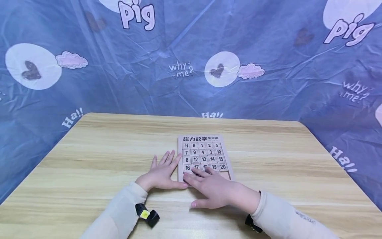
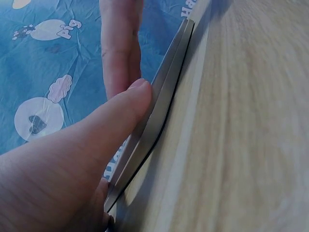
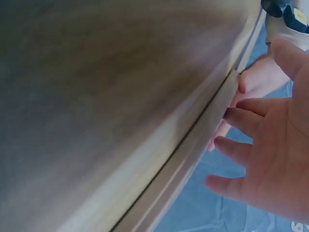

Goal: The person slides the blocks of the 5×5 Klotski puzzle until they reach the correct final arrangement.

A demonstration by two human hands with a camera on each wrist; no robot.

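A number sliding puzzle (image 1: 203, 138) with a pale frame and rows of numbered square tiles (image 1: 204, 159) lies flat on the table. My left hand (image 1: 161, 174) is at its left side, fingers spread, with the thumb on the near left corner of the frame. In the left wrist view that thumb (image 2: 140, 94) rests on the frame's edge (image 2: 159, 111). My right hand (image 1: 213, 189) reaches over the bottom row, its extended fingertips on the tiles at the lower left. Those fingers hide part of the bottom row. A bare slot (image 1: 225, 175) shows at the bottom right.
The wooden table (image 1: 104, 149) spreads around the puzzle. A blue printed cloth (image 1: 179, 89) hangs behind it and at both sides. Black wrist devices sit on the left sleeve (image 1: 119, 209) and the right sleeve (image 1: 286, 212).
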